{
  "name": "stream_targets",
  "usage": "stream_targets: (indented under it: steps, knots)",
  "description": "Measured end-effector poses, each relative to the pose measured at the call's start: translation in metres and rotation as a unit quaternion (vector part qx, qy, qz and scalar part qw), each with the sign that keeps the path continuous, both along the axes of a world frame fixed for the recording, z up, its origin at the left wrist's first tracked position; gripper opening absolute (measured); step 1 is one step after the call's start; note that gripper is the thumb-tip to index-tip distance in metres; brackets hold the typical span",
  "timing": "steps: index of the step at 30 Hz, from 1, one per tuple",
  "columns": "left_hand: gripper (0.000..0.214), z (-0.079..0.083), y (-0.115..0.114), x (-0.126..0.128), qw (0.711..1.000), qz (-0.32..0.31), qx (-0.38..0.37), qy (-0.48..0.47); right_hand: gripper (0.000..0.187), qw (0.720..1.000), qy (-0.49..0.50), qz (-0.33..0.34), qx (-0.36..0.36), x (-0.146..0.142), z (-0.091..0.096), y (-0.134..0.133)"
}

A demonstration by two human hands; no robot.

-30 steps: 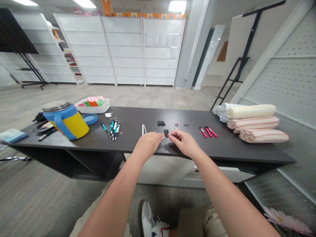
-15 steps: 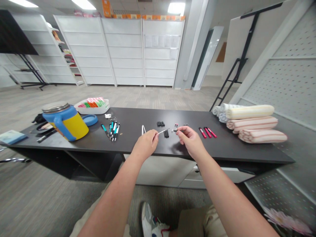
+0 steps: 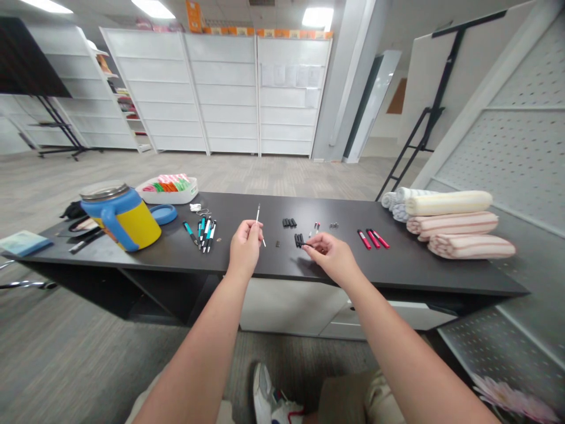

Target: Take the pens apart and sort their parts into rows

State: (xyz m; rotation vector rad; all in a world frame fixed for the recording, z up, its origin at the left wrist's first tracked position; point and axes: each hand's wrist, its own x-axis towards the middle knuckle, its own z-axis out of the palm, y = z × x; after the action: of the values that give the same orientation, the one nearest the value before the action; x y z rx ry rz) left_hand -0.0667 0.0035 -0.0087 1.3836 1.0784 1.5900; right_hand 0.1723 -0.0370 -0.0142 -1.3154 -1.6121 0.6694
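My left hand [image 3: 245,244] is raised a little above the dark table [image 3: 397,262] and pinches a thin white pen refill [image 3: 258,214] that points upward. My right hand [image 3: 330,254] rests low on the table, its fingertips closed on a black pen part [image 3: 304,243] right beside a small group of black pen parts [image 3: 298,239]. A second group of black parts [image 3: 288,222] lies farther back. A tiny dark piece [image 3: 278,242] sits on the table between my hands.
Several teal and black pens [image 3: 203,228] lie to the left, three red pens [image 3: 371,237] to the right. A blue and yellow jug [image 3: 123,217], a white tray of coloured items [image 3: 170,189] and rolled towels [image 3: 450,221] also stand on the table.
My left hand has swung left and turned the white refill from level to upright. My right hand has dropped back down to the table beside the black parts.
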Motion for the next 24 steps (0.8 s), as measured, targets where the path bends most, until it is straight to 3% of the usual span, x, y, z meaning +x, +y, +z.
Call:
stream_targets:
  steps: [4, 12, 18, 24]
  knots:
    - [0.020, -0.001, 0.006, 0.000, 0.993, -0.024, -0.020, -0.110, 0.018, 0.988, -0.152, -0.012, 0.027, -0.009, 0.003, -0.001]
    - [0.025, -0.001, 0.004, 0.002, 0.997, -0.010, -0.022, -0.072, 0.017, 0.952, -0.300, -0.038, 0.045, -0.042, 0.003, 0.010]
    - [0.025, -0.003, 0.005, 0.001, 0.997, -0.016, -0.015, -0.074, 0.016, 0.959, -0.274, -0.049, 0.044, -0.047, 0.001, 0.012]
    - [0.024, -0.004, 0.006, -0.001, 0.998, -0.011, -0.021, -0.066, 0.015, 0.964, -0.213, -0.080, 0.137, -0.034, 0.002, 0.002]
